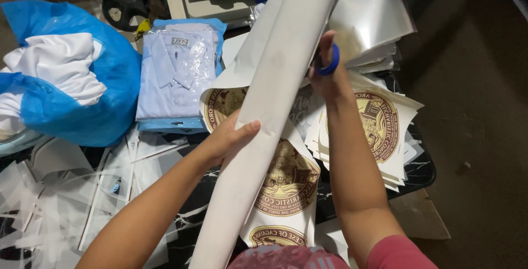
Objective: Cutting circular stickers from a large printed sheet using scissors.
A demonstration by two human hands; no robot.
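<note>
A long roll of white sheet (258, 120) runs diagonally from the lower middle to the top of the view. My left hand (231, 137) grips it from the left side, thumb on top. My right hand (327, 68) is behind the roll's right edge with its fingers through the blue handle of a pair of scissors (331, 60); the blades are hidden. Printed sheets with a round gold-and-maroon emblem (289, 178) hang from the roll. A stack of cut emblem prints (385, 126) lies to the right of my right arm.
A folded light-blue shirt in clear wrap (176, 74) lies at the upper left, beside a blue plastic bag with white cloth (66, 82). Cut paper and film scraps (71, 192) cover the left. Shiny film sheets (374, 16) are at the top right. The dark marbled table's edge (421, 173) meets the brown floor.
</note>
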